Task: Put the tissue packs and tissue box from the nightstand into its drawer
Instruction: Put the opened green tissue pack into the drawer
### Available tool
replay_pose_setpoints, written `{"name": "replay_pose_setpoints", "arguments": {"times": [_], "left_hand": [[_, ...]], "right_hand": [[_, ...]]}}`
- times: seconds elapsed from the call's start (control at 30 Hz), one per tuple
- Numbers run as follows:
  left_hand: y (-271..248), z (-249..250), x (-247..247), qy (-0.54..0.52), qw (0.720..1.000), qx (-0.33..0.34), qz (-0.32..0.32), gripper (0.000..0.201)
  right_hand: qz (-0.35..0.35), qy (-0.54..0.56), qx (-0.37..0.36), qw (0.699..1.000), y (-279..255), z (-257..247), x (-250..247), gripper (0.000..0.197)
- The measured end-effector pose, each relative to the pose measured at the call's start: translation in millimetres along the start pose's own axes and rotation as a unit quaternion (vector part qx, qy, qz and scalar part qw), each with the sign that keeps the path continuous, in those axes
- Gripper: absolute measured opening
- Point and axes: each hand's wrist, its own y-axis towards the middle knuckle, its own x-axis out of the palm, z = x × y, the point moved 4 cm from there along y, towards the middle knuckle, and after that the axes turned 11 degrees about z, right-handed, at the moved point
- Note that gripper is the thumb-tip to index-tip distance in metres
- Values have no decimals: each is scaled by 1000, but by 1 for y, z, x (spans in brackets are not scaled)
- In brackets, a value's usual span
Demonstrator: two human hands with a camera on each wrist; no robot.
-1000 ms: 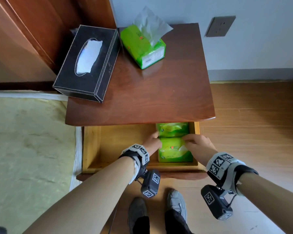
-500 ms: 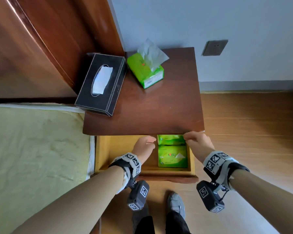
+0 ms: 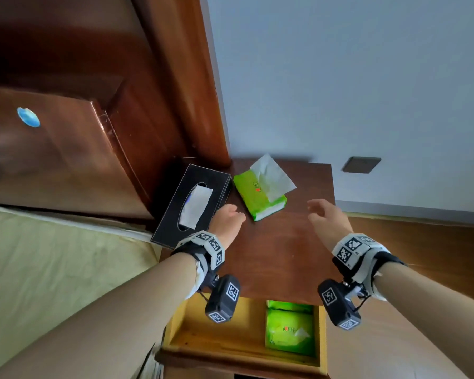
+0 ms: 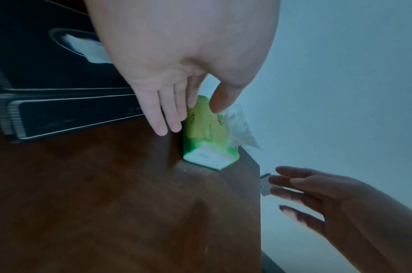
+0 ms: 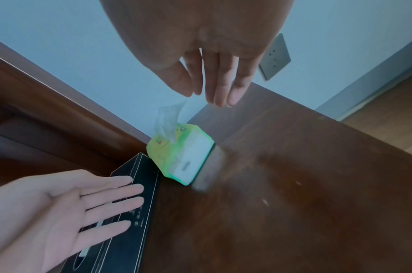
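Note:
An opened green tissue pack (image 3: 257,196) (image 4: 207,133) (image 5: 177,153) with a white tissue sticking out lies at the back of the nightstand top (image 3: 279,242). A black tissue box (image 3: 192,206) (image 4: 60,103) (image 5: 130,212) lies to its left. Two green packs (image 3: 289,330) lie at the right of the open drawer (image 3: 203,335). My left hand (image 3: 229,218) (image 4: 174,103) hovers between box and pack, fingers straight, holding nothing. My right hand (image 3: 322,214) (image 5: 212,86) hovers to the right of the pack, also empty with fingers extended.
A tall wooden headboard (image 3: 93,132) stands left of the nightstand, with a bed (image 3: 52,269) below it. A wall socket (image 3: 361,164) sits on the wall at the right. Wood floor (image 3: 422,247) lies to the right.
Both hands have left the drawer and risen over the nightstand top toward the opened green pack. The head view has tilted upward. The two packs stay in the drawer.

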Motion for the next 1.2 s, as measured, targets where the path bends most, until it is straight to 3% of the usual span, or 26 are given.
{"name": "replay_pose_setpoints", "arguments": {"times": [0.07, 0.17, 0.33, 0.43, 0.63, 0.73, 0.87, 1.0, 1.13, 1.2], "left_hand": [[26, 2, 6, -3, 1000, -22, -2, 67], [52, 8, 14, -6, 999, -46, -16, 13], [76, 22, 26, -28, 998, -53, -36, 15], [95, 16, 36, -48, 995, -69, -45, 40], [120, -1, 52, -70, 992, -95, -51, 52], [110, -2, 50, -111, 982, -141, -66, 65], [89, -6, 48, -148, 968, -179, -91, 36], [72, -25, 45, -147, 971, -164, -92, 31], [48, -37, 40, -144, 976, -141, -88, 12], [32, -43, 34, -135, 979, -132, -80, 15]], "right_hand": [[9, 2, -9, 1000, 24, -15, 9, 42], [14, 3, -14, 1000, 53, -35, 26, 44], [-9, -24, -13, 1000, 86, -50, 56, 40], [-36, -41, -3, 999, 95, -49, 70, 36], [-40, -50, 13, 998, 97, -44, 84, 33], [-49, -43, 14, 998, 91, -40, 88, 33], [-64, -25, 17, 997, 74, -28, 90, 29], [-79, -13, 32, 996, 51, -15, 90, 29], [-94, 23, 47, 994, 21, -4, 85, 27], [-102, 42, 58, 992, 4, 2, 84, 25]]}}
